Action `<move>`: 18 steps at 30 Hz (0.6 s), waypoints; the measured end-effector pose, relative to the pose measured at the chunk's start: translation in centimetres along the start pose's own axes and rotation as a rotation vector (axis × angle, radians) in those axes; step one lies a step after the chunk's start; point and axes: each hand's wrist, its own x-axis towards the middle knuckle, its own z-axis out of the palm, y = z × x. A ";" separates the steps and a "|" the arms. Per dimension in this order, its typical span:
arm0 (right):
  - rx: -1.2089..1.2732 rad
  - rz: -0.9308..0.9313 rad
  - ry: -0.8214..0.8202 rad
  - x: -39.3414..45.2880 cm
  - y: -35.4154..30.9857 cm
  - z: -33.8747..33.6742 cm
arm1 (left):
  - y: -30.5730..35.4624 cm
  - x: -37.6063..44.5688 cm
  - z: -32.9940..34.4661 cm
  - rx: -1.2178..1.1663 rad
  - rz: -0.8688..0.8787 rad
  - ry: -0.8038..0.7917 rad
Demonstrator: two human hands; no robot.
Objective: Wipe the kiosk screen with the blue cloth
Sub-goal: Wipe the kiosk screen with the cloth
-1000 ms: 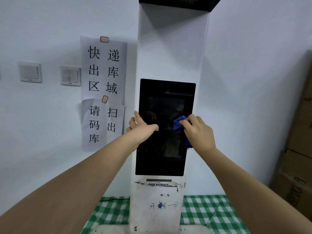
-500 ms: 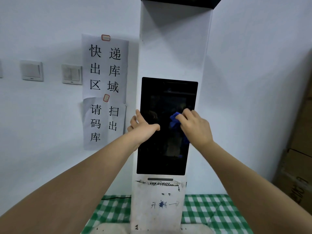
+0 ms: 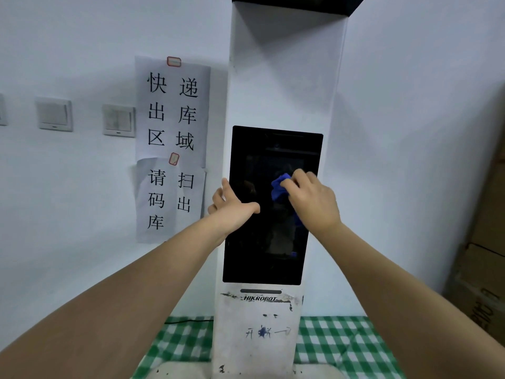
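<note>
A tall white kiosk (image 3: 284, 77) stands against the wall with a dark upright screen (image 3: 262, 250) in its middle. My right hand (image 3: 313, 201) holds a bunched blue cloth (image 3: 280, 188) against the screen's upper middle; most of the cloth is hidden under the palm. My left hand (image 3: 232, 205) grips the kiosk's left edge, its thumb lying across the screen and its fingers wrapped round the side.
Paper notices (image 3: 172, 149) with black characters hang on the wall left of the kiosk, beside two light switches (image 3: 117, 120). A green checked cloth (image 3: 341, 346) covers the surface under the kiosk. Cardboard boxes (image 3: 483, 255) stand at the right edge.
My right hand has slid the blue cloth up and a little to the left on the screen. The left hand has kept its grip on the kiosk's edge.
</note>
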 end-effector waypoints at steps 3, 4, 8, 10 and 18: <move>0.119 0.259 0.052 0.5 -0.5 -0.3 | -0.1 -0.1 0.0 -0.009 0.007 -0.009; 0.145 0.313 0.069 0.3 -1.2 -0.2 | -0.1 -0.2 0.1 -0.012 0.010 -0.011; 0.087 0.084 -0.023 -1.0 -3.5 0.7 | -0.2 -0.2 -0.1 -0.045 0.016 -0.010; 0.048 -0.028 -0.055 -0.5 -2.9 0.5 | -0.5 -0.1 -0.3 -0.058 0.026 -0.006; 0.180 0.385 0.100 1.3 -3.1 0.1 | -1.4 -0.3 -0.5 -0.187 0.047 -0.007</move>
